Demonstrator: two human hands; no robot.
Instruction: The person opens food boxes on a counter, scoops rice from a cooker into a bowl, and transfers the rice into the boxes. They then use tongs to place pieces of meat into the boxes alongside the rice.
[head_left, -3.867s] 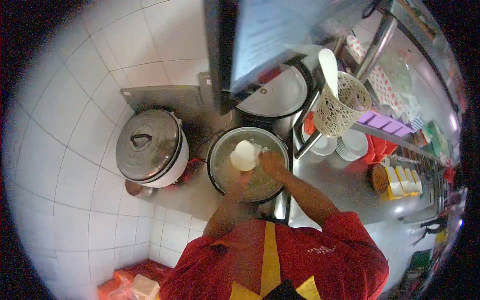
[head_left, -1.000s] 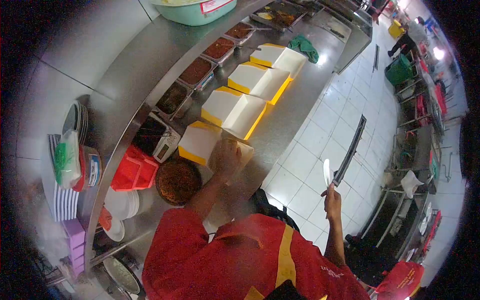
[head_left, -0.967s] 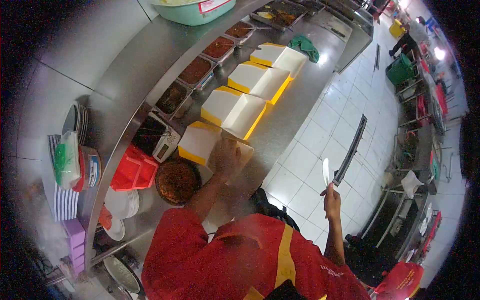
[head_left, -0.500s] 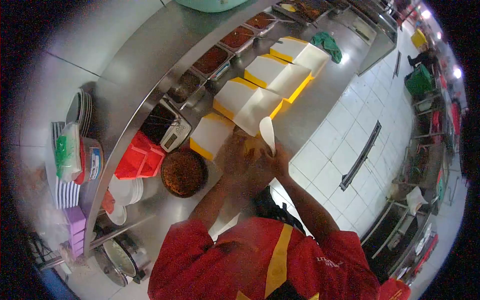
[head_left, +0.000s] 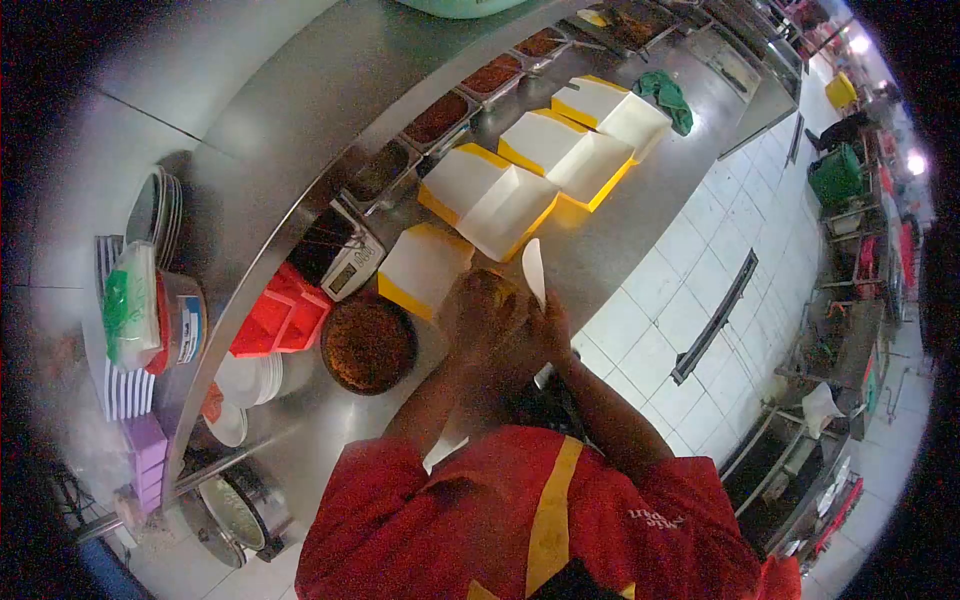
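Observation:
My right hand [head_left: 550, 330] is closed around a white rice paddle [head_left: 534, 270], its blade pointing up and away from me. Right beside it, my left hand [head_left: 478, 315] has its fingers curled at the near edge of an open white-and-yellow food box [head_left: 425, 268]. Shadow and haze hide what lies in those fingers. Beyond my hands stand more open boxes, one [head_left: 505, 205] close by and others [head_left: 570, 155] farther along the counter. A round dark pan [head_left: 368, 346] of reddish-brown grainy food sits left of my left forearm.
Red containers [head_left: 282, 312] and a digital scale [head_left: 352, 268] stand on the steel counter [head_left: 640, 210]. Metal trays of food [head_left: 437, 117] line its back. A green cloth [head_left: 664, 100] lies at the far end. Plates [head_left: 245, 378] stand left, and a pot [head_left: 235, 510] lower left.
The view has shifted slightly. My hands have drawn a little apart, and the rice paddle's blade is more edge-on and nearer upright. The boxes look unchanged.

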